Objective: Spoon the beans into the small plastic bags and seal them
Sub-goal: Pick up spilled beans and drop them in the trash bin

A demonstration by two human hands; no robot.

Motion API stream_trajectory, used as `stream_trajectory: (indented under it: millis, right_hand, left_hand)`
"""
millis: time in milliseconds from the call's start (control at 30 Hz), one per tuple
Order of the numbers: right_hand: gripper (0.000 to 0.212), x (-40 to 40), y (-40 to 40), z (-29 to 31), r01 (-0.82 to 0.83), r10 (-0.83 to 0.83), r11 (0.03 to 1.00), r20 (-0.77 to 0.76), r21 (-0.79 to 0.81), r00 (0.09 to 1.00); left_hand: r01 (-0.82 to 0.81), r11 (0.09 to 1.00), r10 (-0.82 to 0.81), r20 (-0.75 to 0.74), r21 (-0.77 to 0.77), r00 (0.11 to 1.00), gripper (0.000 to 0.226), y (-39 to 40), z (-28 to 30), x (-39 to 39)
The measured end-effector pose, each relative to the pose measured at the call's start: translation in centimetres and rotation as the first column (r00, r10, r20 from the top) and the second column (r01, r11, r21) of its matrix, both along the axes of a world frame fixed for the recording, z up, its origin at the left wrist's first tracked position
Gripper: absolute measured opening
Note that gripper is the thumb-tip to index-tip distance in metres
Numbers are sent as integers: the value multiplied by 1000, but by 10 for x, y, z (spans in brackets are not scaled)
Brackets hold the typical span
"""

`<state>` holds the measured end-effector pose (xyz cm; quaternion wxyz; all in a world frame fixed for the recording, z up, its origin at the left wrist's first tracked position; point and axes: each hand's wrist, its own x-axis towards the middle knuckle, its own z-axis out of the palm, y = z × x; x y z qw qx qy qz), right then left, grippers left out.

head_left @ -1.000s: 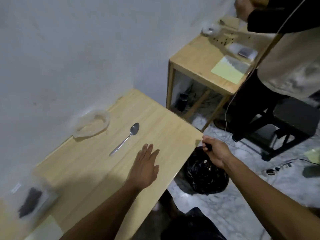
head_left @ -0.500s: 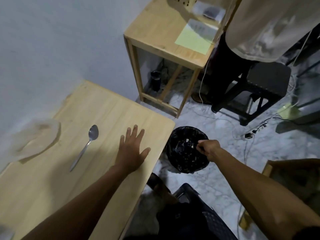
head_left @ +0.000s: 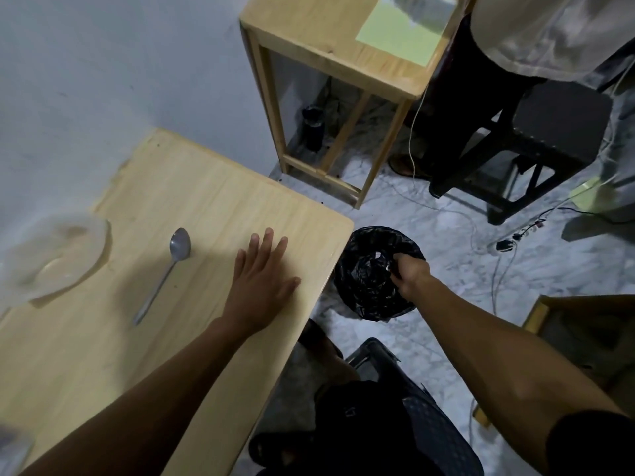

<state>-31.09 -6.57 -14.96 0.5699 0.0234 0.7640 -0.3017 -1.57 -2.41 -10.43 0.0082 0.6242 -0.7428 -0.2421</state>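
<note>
Change: right hand (head_left: 409,273) lower than a second ago, from table edge down to bin mouth; view tilted down and right; left hand (head_left: 263,280) unmoved on wood.
Left hand: flat on table (head_left: 206,207), fingers straight and spread, holding nothing.
Right hand: fingers curled at rim of black-lined bin (head_left: 369,269) on floor beside table corner; whether anything is pinched, cannot tell.
Spoon (head_left: 165,273): lying on table, bowl toward wall, apart from left hand.
Clear dish (head_left: 51,255): left of spoon, near wall, looks empty, blurred.
Beans: none seen on this table.
Small bags: blurry clear plastic at bottom left corner, too smeared to name.
Risk: liner could snag on curled fingers and drag or tip bin; weight on left palm near table edge could shift table and roll spoon.
Surface: pale wood, smooth, against grey wall.
Room: marble-pattern floor, loose cables (head_left: 508,242), second wooden table (head_left: 330,46) with yellow-green sheet (head_left: 395,42), dark stool (head_left: 556,125), another person standing top right.
</note>
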Motion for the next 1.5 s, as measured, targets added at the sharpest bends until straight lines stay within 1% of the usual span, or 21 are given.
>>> stream_trajectory:
  millis: [67,100,167,300,367,533,667,733,800,867,900,933,1000,1067,1133,1267,1400,1500]
  right_hand:
    - [35,0,-2,-4,20,-19,999,38,-29,999]
    - [40,1,-4,-3,26,-24,999,57,-38,998]
    - [44,2,-6,-3,36,-33,998,71,-44,997]
    - [54,2,-11,-6,22,-18,998,51,-66,999]
    - [57,6,-11,-1,54,-49,996,78,-69,996]
    - [50,10,-13,7,38,-33,996,72,-81,997]
    - [53,10,-16,9,-3,12,994,82,-110,997]
    - [51,13,-19,13,-35,44,989,56,-141,997]
    - [42,16,-27,22,-74,72,984,-19,-164,997]
    - [20,23,-39,31,-136,120,963,-80,-234,990]
    - [23,29,-46,38,-166,136,947,-126,-276,983]
    - [28,36,-53,45,-202,147,925,-187,-322,971]
    - [24,55,-63,64,-280,147,869,-327,-408,934]
    - [19,78,-72,78,-356,158,799,-403,-484,901]
    - [17,106,-80,93,-458,221,720,-454,-521,863]
    - [20,174,-86,115,-624,381,538,-497,-567,779]
    - [18,247,-79,123,-748,572,342,-506,-568,646]
    - [23,297,-67,128,-810,680,203,-516,-550,521]
  left_hand:
    - [-1,1000,1,-3,3,1000,79,0,0,0]
    - [-1,1000,1,-4,6,1000,78,-1,1,0]
    - [1,1000,-1,-1,10,1000,80,-1,1,0]
    - [7,1000,-7,2,10,1000,82,-2,0,0]
    - [8,1000,-8,-10,6,1000,82,-2,-1,1]
    - [14,1000,-14,-23,14,1000,84,-2,-1,2]
    - [7,1000,-5,-43,30,999,81,-2,2,2]
    - [11,999,-10,-36,32,999,78,-2,5,1]
    - [28,999,-27,-29,16,999,78,-2,9,3]
    - [42,999,-42,-35,7,999,76,2,12,7]
    - [46,999,-45,-35,9,998,75,6,13,11]
    - [51,999,-51,-32,10,998,74,10,13,16]
    - [58,998,-58,-33,9,998,73,20,13,27]
    - [51,998,-51,-37,20,998,72,30,13,38]
    - [23,999,-22,-31,25,999,70,42,15,49]
    - [-66,998,66,7,20,998,68,73,19,76]
    - [-196,980,195,31,28,980,67,109,24,102]
    - [-326,945,326,14,30,945,67,137,22,116]
